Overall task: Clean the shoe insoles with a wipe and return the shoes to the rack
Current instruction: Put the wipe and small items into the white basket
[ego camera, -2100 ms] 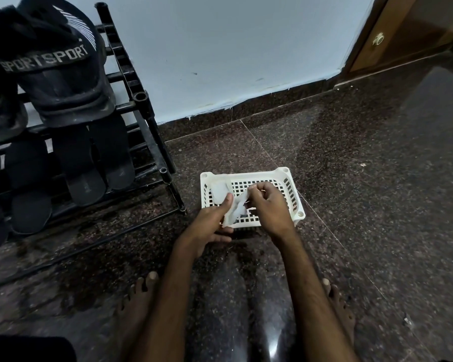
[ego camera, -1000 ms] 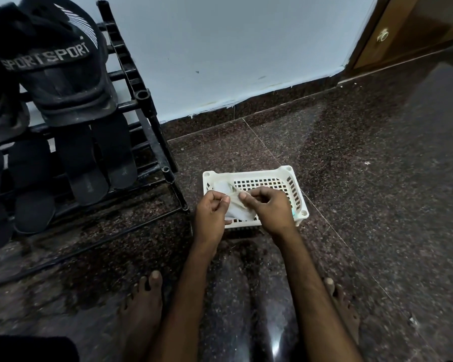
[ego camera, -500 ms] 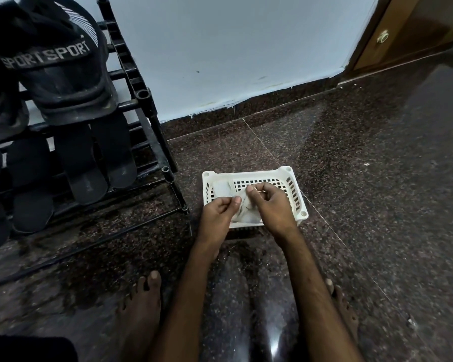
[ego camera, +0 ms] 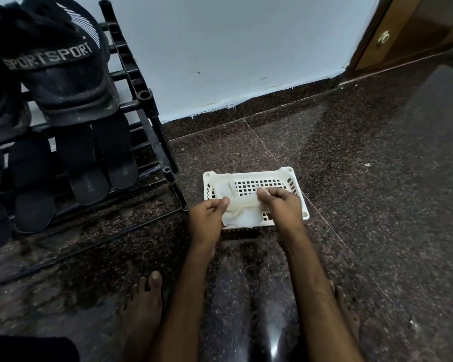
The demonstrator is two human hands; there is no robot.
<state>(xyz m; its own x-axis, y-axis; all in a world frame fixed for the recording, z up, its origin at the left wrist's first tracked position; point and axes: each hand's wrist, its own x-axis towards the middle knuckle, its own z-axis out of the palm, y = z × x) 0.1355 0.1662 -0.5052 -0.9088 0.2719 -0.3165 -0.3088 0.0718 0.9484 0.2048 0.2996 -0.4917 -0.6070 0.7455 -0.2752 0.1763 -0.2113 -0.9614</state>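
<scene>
A white wipe (ego camera: 243, 214) is stretched between my two hands over a white perforated plastic basket (ego camera: 292, 176) on the floor. My left hand (ego camera: 207, 220) pinches the wipe's left end and my right hand (ego camera: 280, 205) pinches its right end. Another crumpled white wipe (ego camera: 224, 188) lies in the basket's left corner. Black shoes marked SPORT (ego camera: 60, 64) sit on the upper shelf of a black shoe rack (ego camera: 144, 100) at the left. Dark insoles or slippers (ego camera: 89, 168) lean on the lower shelf.
The floor is dark polished granite (ego camera: 351, 192). A pale wall (ego camera: 233, 48) runs behind the basket, and a wooden door (ego camera: 416, 30) stands at the top right. My bare feet (ego camera: 141, 307) rest on the floor on either side of my arms.
My hands have moved apart and pulled the wipe out from a bunched fold into a wider stretched sheet. The basket and the rack have stayed put.
</scene>
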